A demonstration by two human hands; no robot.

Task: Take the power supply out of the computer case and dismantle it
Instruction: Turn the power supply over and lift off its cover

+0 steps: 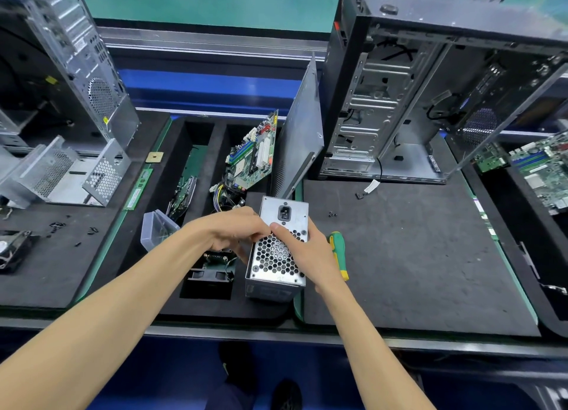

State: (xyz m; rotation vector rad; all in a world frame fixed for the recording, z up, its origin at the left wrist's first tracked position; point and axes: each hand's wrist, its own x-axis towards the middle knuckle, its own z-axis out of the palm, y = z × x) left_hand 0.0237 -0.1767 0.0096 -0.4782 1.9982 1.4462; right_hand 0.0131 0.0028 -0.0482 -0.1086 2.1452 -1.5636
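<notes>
The power supply [278, 250] stands on end on the bench, left of the open computer case [430, 96], long axis vertical. Left hand [233, 233] and right hand [302, 250] both clasp its grille face, a green screwdriver [338, 253] just beside the right hand.

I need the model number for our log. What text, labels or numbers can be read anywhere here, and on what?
None is legible.
Power supply: side label too blurred.
Left computer case: yellow stickers too small.
Motherboard: markings too small.
</notes>
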